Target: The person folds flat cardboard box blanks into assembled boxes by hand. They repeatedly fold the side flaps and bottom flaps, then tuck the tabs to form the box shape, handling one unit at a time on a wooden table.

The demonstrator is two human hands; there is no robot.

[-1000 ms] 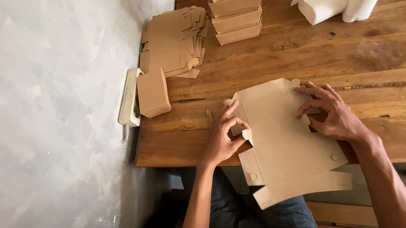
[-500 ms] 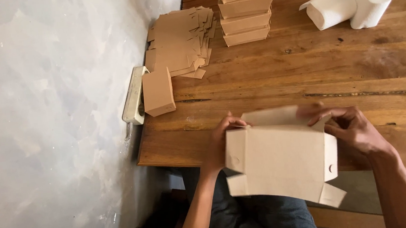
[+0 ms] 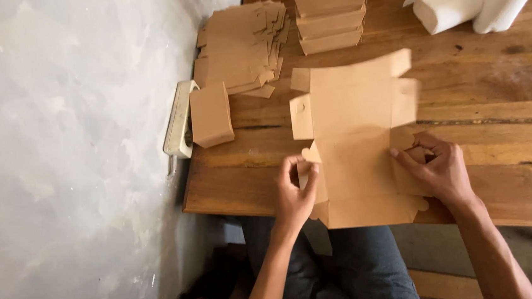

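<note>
Flat cardboard box blank (image 3: 354, 142) lies centre on the plank wooden table (image 3: 503, 105); left hand (image 3: 295, 194) pinches its side flap at 9 o'clock, right hand (image 3: 438, 171) grips the flap at 3. Pale plaster wall (image 3: 64, 159) at 9, paper rolls (image 3: 476, 0) at 1.

A wooden desk (image 3: 516, 117) is seen carrying an unfolded cardboard blank (image 3: 354, 142) between the left hand (image 3: 295, 194) and right hand (image 3: 438, 171); beyond them are found flat blanks (image 3: 239, 50), stacked boxes (image 3: 330, 11) and two white rolls (image 3: 476, 0).
</note>
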